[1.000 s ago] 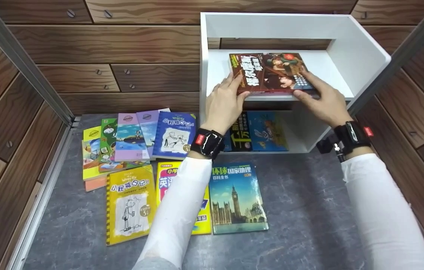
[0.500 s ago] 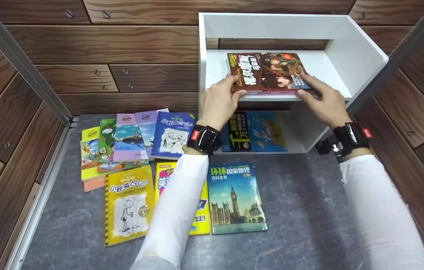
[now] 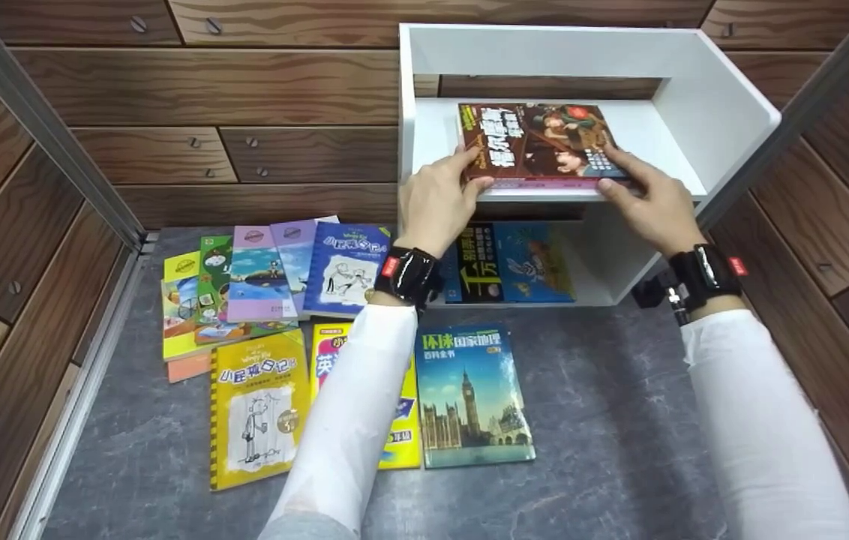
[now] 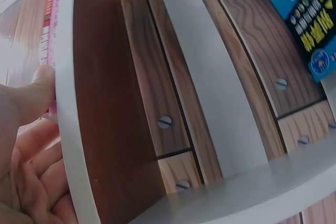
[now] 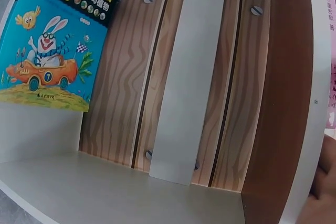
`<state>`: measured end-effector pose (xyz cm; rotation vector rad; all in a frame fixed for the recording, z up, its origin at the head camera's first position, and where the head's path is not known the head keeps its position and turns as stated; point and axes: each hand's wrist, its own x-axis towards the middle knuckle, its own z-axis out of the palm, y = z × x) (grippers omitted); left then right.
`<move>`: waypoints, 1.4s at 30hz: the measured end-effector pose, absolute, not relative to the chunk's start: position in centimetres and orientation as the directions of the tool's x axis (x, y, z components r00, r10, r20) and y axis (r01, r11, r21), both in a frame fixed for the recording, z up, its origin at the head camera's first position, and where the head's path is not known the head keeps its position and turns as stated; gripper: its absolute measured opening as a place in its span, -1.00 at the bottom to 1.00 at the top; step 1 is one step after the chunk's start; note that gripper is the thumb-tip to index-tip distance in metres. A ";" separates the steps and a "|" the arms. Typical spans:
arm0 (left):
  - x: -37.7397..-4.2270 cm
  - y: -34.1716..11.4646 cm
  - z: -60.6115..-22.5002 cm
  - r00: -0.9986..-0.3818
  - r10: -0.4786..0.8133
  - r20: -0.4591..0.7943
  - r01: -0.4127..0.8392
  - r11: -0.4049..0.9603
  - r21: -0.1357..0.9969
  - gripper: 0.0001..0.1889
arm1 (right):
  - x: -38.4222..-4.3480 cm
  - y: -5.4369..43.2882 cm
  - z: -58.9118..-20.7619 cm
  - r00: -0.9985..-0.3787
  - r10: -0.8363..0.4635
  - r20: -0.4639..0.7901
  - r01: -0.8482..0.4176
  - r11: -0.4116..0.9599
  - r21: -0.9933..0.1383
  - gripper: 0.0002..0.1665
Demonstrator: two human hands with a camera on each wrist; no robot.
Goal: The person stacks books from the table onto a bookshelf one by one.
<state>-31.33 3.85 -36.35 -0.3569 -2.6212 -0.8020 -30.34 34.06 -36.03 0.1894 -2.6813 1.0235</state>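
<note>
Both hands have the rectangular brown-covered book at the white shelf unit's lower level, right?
Not the lower level: the head view shows the left hand and right hand holding the rectangular brown-covered book at the upper level of the white shelf unit.

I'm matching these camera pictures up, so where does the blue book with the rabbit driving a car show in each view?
Head: blue book right of centre, in the lower compartment.
Left wrist: blue book in the top right corner, partly cut off.
Right wrist: blue book at upper left, rabbit in view.
Shared landmark: upper shelf's white front edge, above the book in head, left side in left wrist, right side in right wrist.
</note>
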 end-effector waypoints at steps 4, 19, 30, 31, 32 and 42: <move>-31.3 3.5 -36.3 -0.907 0.114 0.406 0.324 0.805 0.497 -0.44 | -30.5 33.8 -36.2 -0.955 -0.030 0.294 -0.217 0.745 -0.631 -0.32; -31.2 2.4 -36.3 -0.891 0.202 0.406 0.377 0.827 0.416 -0.32 | -31.0 33.0 -36.4 -0.947 -0.081 0.311 -0.263 0.750 -0.606 -0.21; -28.8 1.3 -40.0 -0.786 0.315 0.532 0.548 0.754 0.363 -0.11 | -28.5 33.8 -39.4 -0.885 -0.067 0.460 -0.357 0.732 -0.580 0.19; -28.5 1.0 -40.4 -0.761 0.325 0.561 0.569 0.749 0.338 -0.13 | -28.2 34.0 -39.8 -0.875 -0.063 0.480 -0.368 0.731 -0.575 0.18; -28.2 0.7 -40.8 -0.736 0.337 0.587 0.590 0.744 0.312 -0.16 | -27.7 34.1 -40.1 -0.867 -0.057 0.496 -0.376 0.727 -0.574 0.17; -26.1 -3.5 -45.6 -0.586 0.382 0.715 0.687 0.702 0.189 -0.40 | -24.1 33.7 -43.9 -0.783 0.043 0.620 -0.425 0.691 -0.585 -0.03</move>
